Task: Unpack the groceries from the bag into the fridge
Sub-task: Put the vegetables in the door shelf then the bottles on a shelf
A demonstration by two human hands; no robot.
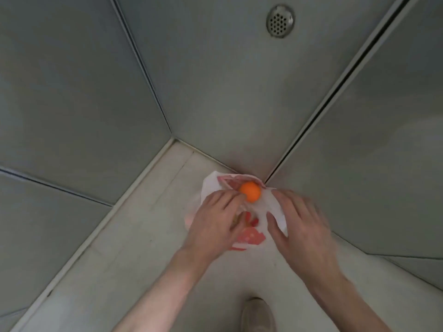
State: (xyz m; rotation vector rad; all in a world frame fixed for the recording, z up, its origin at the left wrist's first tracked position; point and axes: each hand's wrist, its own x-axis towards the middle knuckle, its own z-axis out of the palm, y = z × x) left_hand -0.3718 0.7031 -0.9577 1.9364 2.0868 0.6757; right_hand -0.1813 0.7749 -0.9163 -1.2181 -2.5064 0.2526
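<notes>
A white and red plastic bag (254, 237) lies on the pale floor against the steel fridge doors (215, 92). An orange (250, 191) sits at the bag's far, open end. My left hand (215, 221) reaches into the bag mouth, its straight fingertips touching the orange's left side and its thumb well apart from the fruit. My right hand (299, 226), slightly blurred, holds the bag's white right edge between thumb and fingers. Something red shows inside the bag below my left hand; I cannot make out what it is.
Steel cabinet fronts close in on the left (72, 104) and right (383, 152), forming a narrow corner. A round perforated vent (280, 20) sits high on the middle door. My shoe (257, 315) stands on the floor just behind the bag.
</notes>
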